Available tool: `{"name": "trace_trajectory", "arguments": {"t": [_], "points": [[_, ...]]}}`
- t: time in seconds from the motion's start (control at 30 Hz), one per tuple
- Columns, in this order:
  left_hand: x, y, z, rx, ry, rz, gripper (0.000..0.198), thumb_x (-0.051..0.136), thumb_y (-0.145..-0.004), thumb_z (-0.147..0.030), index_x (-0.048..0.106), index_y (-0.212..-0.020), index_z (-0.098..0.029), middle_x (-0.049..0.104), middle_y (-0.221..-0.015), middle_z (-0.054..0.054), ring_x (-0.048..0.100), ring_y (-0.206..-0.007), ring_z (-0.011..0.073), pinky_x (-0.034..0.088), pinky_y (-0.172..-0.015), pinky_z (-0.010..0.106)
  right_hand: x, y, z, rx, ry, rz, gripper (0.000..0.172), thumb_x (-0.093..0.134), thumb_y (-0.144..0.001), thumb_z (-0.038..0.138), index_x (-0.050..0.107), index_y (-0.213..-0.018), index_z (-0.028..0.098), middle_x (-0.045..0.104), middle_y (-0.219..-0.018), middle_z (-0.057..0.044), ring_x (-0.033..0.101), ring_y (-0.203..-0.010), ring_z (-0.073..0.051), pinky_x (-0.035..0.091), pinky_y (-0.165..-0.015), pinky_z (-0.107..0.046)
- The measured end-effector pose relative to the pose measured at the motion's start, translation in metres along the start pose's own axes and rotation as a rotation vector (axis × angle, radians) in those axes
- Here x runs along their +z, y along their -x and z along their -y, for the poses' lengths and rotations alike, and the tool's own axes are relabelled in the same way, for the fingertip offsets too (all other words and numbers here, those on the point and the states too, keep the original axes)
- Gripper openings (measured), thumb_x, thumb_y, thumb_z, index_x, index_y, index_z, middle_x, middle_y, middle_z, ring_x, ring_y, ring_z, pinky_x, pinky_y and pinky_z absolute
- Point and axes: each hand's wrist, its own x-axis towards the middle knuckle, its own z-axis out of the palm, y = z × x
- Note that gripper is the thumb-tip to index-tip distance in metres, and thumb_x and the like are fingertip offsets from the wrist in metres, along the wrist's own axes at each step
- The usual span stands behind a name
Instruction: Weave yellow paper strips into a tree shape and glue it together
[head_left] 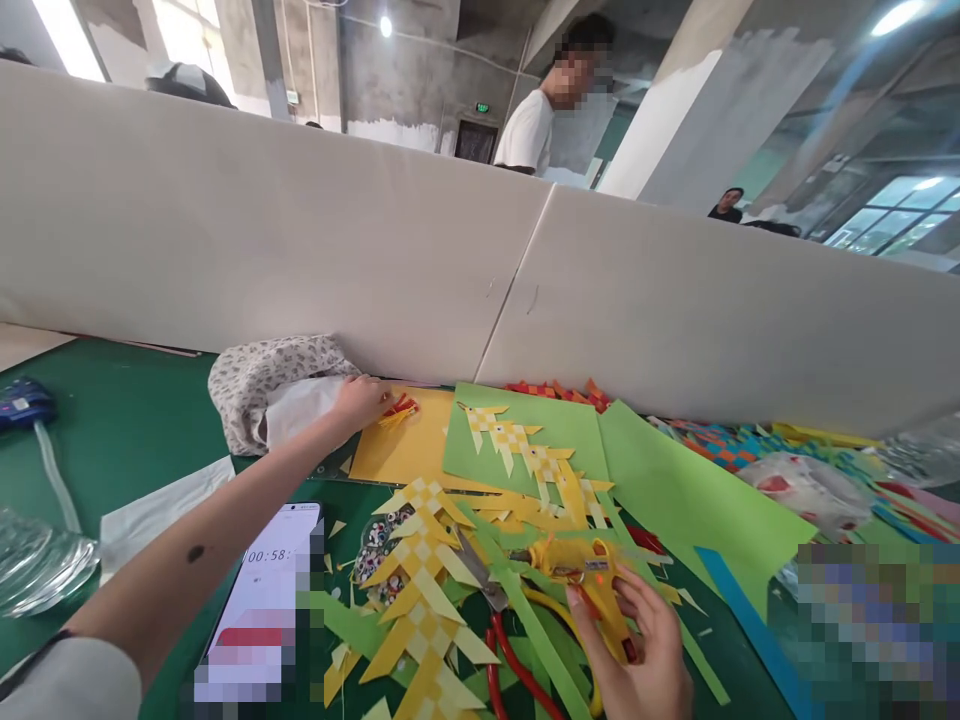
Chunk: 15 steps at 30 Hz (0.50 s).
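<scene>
Left hand [361,400]: reaches far forward over the table, fingers bent and close together, tips on a small red-and-yellow woven piece [401,410]; whether they pinch it or only touch it cannot be told.
Right hand [637,655]: at the near edge, palm up, wrapped around the handle of a yellow glue gun [592,572], one finger stretched along its body.
Partition [300,230]: pale padded wall in two panels, running along the far side of the table.
Table [127,420]: dark green surface, bare at the left, covered with paper at centre and right.
Green sheets [690,490]: two light green papers, overlapping, just below the partition; the left one bears a row of yellow-and-white woven shapes.
Yellow sheet [397,455]: flat, left of the green sheets; the small woven piece lies at its far edge.
Fabric pouch [262,380]: flower-printed cloth, crumpled against the partition, just beside the left hand.
Phone [262,600]: face up under the left forearm, screen showing a running timer.
Woven strips [420,590]: yellow-and-white checked pieces with pointed ends, piled between phone and glue gun.
Glue gun, position: lies on green paper strips, nozzle pointing left, a small red light on its body.
Scissors [510,650]: red handles, blades open slightly, lying just left of the right hand.
Bag of googly eyes [375,550]: partly hidden under the woven strips.
Person behind partition [529,130]: white shirt, standing well apart.
</scene>
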Motion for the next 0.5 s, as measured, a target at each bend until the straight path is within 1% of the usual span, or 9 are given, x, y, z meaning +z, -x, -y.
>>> {"name": "trace_trajectory", "arguments": {"t": [0.07, 0.1, 0.2, 0.27, 0.33, 0.37, 0.43, 0.5], "points": [[0.005, -0.009, -0.006, -0.047, 0.019, 0.025, 0.026, 0.054, -0.076, -0.039, 0.069, -0.079, -0.018, 0.070, -0.090, 0.014, 0.059, -0.095, 0.0313, 0.035, -0.086, 0.043, -0.001, -0.003, -0.003, 0.012, 0.019, -0.023, 0.074, 0.071, -0.054, 0.059, 0.051, -0.114, 0.021, 0.061, -0.110, -0.012, 0.058, -0.099, -0.031, 0.049, -0.072, -0.036], [0.007, -0.012, -0.008, -0.067, 0.033, 0.040, 0.021, 0.058, -0.072, -0.037, 0.068, -0.074, -0.019, 0.070, -0.088, 0.013, 0.059, -0.094, 0.0321, 0.035, -0.086, 0.044, -0.002, -0.005, -0.004, 0.023, 0.026, -0.028, 0.076, 0.072, -0.053, 0.059, 0.051, -0.115, 0.021, 0.061, -0.110, -0.012, 0.058, -0.098, -0.031, 0.049, -0.071, -0.036], [0.008, -0.020, -0.014, -0.114, 0.113, 0.083, 0.013, 0.063, -0.064, -0.029, 0.062, -0.056, -0.018, 0.070, -0.075, 0.011, 0.061, -0.090, 0.0333, 0.035, -0.087, 0.046, -0.002, -0.008, -0.007, 0.037, 0.034, -0.029, 0.079, 0.071, -0.053, 0.060, 0.049, -0.119, 0.022, 0.060, -0.111, -0.012, 0.057, -0.100, -0.031, 0.048, -0.071, -0.035], [0.004, -0.022, -0.016, -0.135, 0.201, 0.077, 0.012, 0.064, -0.062, -0.025, 0.059, -0.054, -0.018, 0.070, -0.071, 0.009, 0.062, -0.089, 0.0329, 0.035, -0.087, 0.046, -0.002, -0.008, -0.007, 0.016, 0.032, -0.027, 0.077, 0.069, -0.056, 0.061, 0.049, -0.119, 0.022, 0.059, -0.112, -0.012, 0.056, -0.102, -0.030, 0.048, -0.071, -0.034], [-0.003, -0.022, -0.016, -0.153, 0.318, 0.031, 0.006, 0.064, -0.062, -0.024, 0.059, -0.061, -0.019, 0.070, -0.074, 0.007, 0.063, -0.091, 0.0311, 0.037, -0.088, 0.044, -0.002, -0.008, -0.007, -0.001, 0.047, -0.016, 0.076, 0.069, -0.056, 0.061, 0.049, -0.118, 0.022, 0.059, -0.111, -0.012, 0.056, -0.100, -0.030, 0.048, -0.071, -0.033], [-0.008, -0.022, -0.016, -0.161, 0.388, 0.001, 0.007, 0.064, -0.063, -0.024, 0.060, -0.067, -0.020, 0.071, -0.076, 0.006, 0.063, -0.092, 0.0295, 0.040, -0.086, 0.042, -0.002, -0.008, -0.007, -0.008, 0.057, -0.013, 0.075, 0.069, -0.056, 0.061, 0.049, -0.117, 0.021, 0.059, -0.111, -0.012, 0.057, -0.099, -0.029, 0.048, -0.070, -0.033], [-0.018, -0.019, -0.017, -0.167, 0.550, -0.059, 0.017, 0.064, -0.066, -0.026, 0.060, -0.081, -0.022, 0.072, -0.078, 0.004, 0.065, -0.088, 0.0248, 0.045, -0.081, 0.036, -0.004, -0.010, -0.008, -0.025, 0.086, -0.017, 0.074, 0.068, -0.057, 0.061, 0.049, -0.117, 0.021, 0.059, -0.110, -0.012, 0.057, -0.094, -0.028, 0.047, -0.068, -0.033], [-0.029, -0.014, -0.019, -0.165, 0.727, -0.120, 0.022, 0.061, -0.071, -0.029, 0.058, -0.092, -0.021, 0.072, -0.082, 0.004, 0.067, -0.086, 0.0209, 0.048, -0.076, 0.031, -0.006, -0.013, -0.010, -0.048, 0.125, -0.031, 0.073, 0.066, -0.059, 0.062, 0.048, -0.116, 0.021, 0.059, -0.109, -0.013, 0.058, -0.092, -0.027, 0.047, -0.066, -0.032]]}}
